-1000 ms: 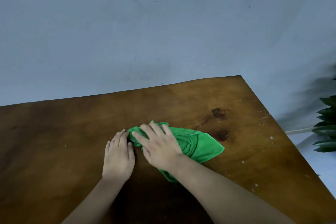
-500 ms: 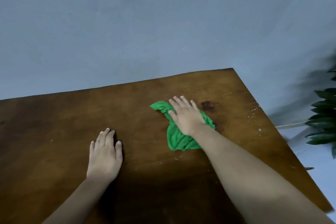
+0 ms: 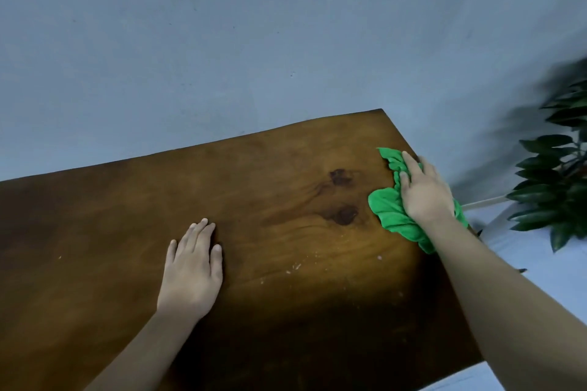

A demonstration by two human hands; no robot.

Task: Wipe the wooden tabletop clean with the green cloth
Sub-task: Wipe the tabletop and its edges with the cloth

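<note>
- The green cloth (image 3: 387, 211) lay bunched under the right hand (image 3: 425, 197), its fingers (image 3: 411, 165) straight and close-set, by the bench (image 3: 95, 232) edge.
- The left hand (image 3: 190, 273) rested flat, fingers together.

Crumpled soft green cloth (image 3: 389, 209) on smooth, faintly glossy, knotted wooden tabletop (image 3: 270, 200)

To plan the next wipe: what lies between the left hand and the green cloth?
Only bare tabletop with two dark knots and pale specks, head view.
</note>
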